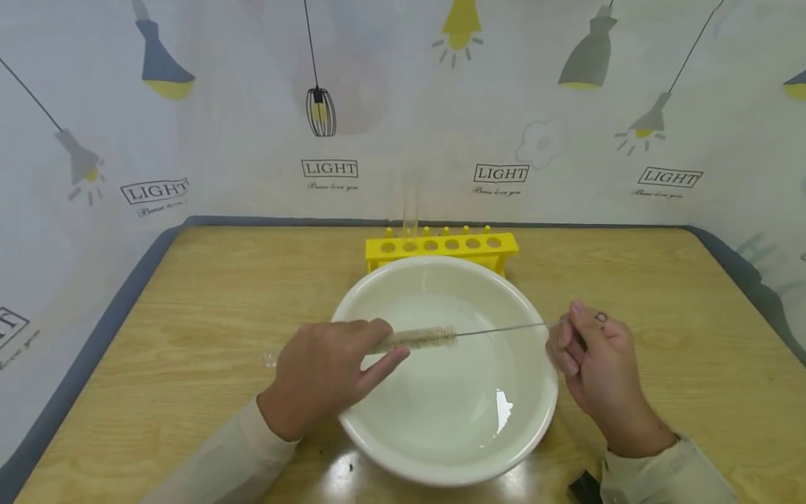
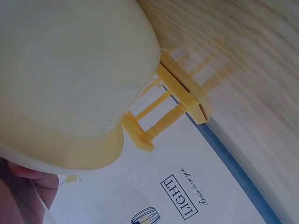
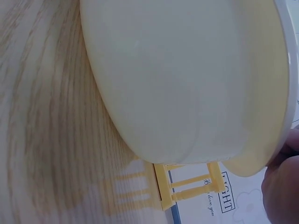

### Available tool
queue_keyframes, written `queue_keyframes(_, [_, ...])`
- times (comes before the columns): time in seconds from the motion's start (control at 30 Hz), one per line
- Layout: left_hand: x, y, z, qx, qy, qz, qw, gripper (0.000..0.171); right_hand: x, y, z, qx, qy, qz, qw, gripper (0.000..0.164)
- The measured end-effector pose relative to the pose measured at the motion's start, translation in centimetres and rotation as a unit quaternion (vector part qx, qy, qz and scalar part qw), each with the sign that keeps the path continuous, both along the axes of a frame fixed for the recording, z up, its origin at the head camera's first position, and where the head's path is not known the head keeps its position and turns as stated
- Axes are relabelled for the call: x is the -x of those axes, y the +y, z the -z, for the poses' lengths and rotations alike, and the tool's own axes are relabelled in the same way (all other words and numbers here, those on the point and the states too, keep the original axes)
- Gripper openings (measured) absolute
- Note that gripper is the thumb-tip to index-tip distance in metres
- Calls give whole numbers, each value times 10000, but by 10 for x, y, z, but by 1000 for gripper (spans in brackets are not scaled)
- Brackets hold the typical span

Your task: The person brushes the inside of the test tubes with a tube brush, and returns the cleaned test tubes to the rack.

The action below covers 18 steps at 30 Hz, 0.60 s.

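Observation:
In the head view my left hand (image 1: 330, 367) grips a clear glass test tube (image 1: 270, 358), whose rounded end pokes out on the left over the table. Most of the tube is hidden by the hand. A test tube brush (image 1: 434, 337) lies in line with it, its pale bristles beside my left thumb; whether they sit inside the tube's mouth I cannot tell. My right hand (image 1: 598, 367) pinches the brush's twisted wire near its end loop. Both hands are above the white basin (image 1: 441, 474), which holds water. The wrist views show mainly the basin's outside.
Behind the basin stands a yellow test tube rack (image 1: 441, 245) with one upright clear test tube (image 1: 411, 203) in it. A small black object (image 1: 584, 486) lies by the right sleeve. A printed curtain (image 1: 403, 105) rises past the wooden table's (image 1: 208, 294) back edge.

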State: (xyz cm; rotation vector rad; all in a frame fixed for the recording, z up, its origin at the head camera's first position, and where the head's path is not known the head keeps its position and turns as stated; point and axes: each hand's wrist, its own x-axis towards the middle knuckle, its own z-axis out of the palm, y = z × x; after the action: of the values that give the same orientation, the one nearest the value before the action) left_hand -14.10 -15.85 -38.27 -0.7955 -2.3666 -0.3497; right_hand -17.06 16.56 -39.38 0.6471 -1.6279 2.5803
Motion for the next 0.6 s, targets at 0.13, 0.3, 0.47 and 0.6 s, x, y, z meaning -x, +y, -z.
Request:
queue_keyframes(0.13, [0,-1,2,33,43,-26,10000,51,0,0,0,-18,0,69,10000,44])
queue_keyframes(0.3, [0,-1,1,39,2,-16,10000,51,1,-1,1,27,35,166,9999,43])
queue_keyframes(0.47, [1,-1,-1,75,-33,-29,10000,51,1,-1,1,-18,126,254,9996,43])
queue_keyframes(0.6, [0,-1,-1,5,113,4,9999,49,1,-1,1,-93,150,247,9995,43])
